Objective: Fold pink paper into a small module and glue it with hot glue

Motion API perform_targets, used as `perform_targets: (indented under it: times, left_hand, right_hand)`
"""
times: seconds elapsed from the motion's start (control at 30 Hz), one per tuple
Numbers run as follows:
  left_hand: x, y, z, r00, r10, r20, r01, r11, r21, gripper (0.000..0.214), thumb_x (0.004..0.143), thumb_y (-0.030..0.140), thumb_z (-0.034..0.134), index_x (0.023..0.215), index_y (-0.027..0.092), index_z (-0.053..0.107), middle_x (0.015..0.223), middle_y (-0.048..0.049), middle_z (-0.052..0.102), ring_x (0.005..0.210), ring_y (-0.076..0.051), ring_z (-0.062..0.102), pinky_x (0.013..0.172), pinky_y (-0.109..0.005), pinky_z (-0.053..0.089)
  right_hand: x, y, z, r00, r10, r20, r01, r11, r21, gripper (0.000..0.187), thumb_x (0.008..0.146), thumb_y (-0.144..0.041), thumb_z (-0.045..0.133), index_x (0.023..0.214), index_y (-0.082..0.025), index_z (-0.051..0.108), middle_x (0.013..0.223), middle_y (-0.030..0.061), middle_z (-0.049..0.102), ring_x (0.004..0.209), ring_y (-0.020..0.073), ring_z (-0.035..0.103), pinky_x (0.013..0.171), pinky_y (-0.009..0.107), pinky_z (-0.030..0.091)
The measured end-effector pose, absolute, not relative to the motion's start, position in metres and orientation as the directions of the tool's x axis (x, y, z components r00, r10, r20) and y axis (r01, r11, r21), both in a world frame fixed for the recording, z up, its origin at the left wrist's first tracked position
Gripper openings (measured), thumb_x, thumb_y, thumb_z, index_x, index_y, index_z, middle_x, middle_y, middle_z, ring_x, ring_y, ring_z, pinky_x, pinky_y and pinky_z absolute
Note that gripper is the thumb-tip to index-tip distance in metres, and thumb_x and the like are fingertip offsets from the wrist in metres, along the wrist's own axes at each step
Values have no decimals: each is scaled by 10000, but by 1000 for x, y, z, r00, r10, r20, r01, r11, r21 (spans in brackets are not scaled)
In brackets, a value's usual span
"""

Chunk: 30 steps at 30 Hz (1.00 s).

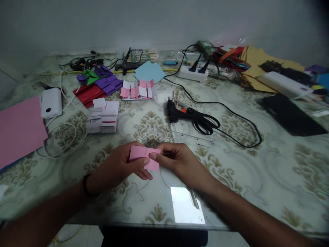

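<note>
A small folded piece of pink paper (152, 166) is held up between my two hands, above the front middle of the table. My left hand (128, 163) grips its left part, the thumb lying across the front and the fingers behind. On the right side, my right hand (177, 158) pinches the paper, its thumb pressed near the centre crease. Beyond my hands lie folded white-and-pink paper pieces (109, 117), and farther back a row of pink and white folded pieces (138, 90).
A black glue gun (173, 111) and scissors (207, 120) lie ahead to the right, trailing a cord. Pink sheets (20, 127) and a white power bank (51, 103) are at left. A power strip (192, 73), blue paper (149, 71) and a dark flat slab (294, 115) sit farther back.
</note>
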<state>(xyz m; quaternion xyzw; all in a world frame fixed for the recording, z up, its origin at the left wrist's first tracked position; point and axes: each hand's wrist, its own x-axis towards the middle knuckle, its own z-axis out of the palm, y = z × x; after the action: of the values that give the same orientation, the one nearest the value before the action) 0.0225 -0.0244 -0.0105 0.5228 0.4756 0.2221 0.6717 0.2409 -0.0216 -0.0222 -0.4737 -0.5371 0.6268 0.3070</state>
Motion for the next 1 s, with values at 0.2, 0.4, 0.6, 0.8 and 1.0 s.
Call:
perform_targets:
  times: [0.2,0.4,0.6,0.8,1.0]
  left_hand:
    - [19,-23,-12,481,768,-423,274,326,905,298,983,409,711,967,136,831,768,-91,877,696,-216,862,657,-243,660]
    - [18,-22,-11,484,773,-410,329,274,904,272,975,388,709,916,158,842,756,-60,877,684,-199,855,654,-222,632]
    - [18,-23,-10,376,847,-376,419,206,884,360,954,477,708,1027,162,867,789,-63,872,713,-234,860,598,-235,588]
    - [16,-24,-12,339,875,-346,480,155,863,345,945,481,710,1033,199,889,758,-25,836,689,-216,837,565,-230,516]
    - [15,-24,-8,357,885,-298,524,75,849,327,961,443,676,908,181,864,685,-14,814,659,-199,789,549,-233,428]
  right_hand:
    - [240,-24,-18,-373,895,-243,36,-248,-968,450,862,-612,864,780,-198,710,703,-15,611,666,145,502,617,289,386]
    - [241,-24,-17,-351,902,-252,43,-254,-966,461,850,-616,868,744,-187,736,719,4,685,683,150,552,660,297,423]
    - [242,-24,-19,-311,921,-234,136,-201,-970,484,834,-643,870,727,-185,757,711,19,719,682,163,579,661,306,430]
    - [241,-25,-22,-271,951,-147,189,-97,-977,451,877,-617,853,732,-195,784,714,21,746,686,169,624,669,311,450]
    - [241,-24,-24,-265,959,-96,126,-64,-990,368,862,-559,895,752,-212,839,746,23,778,718,170,668,692,306,483]
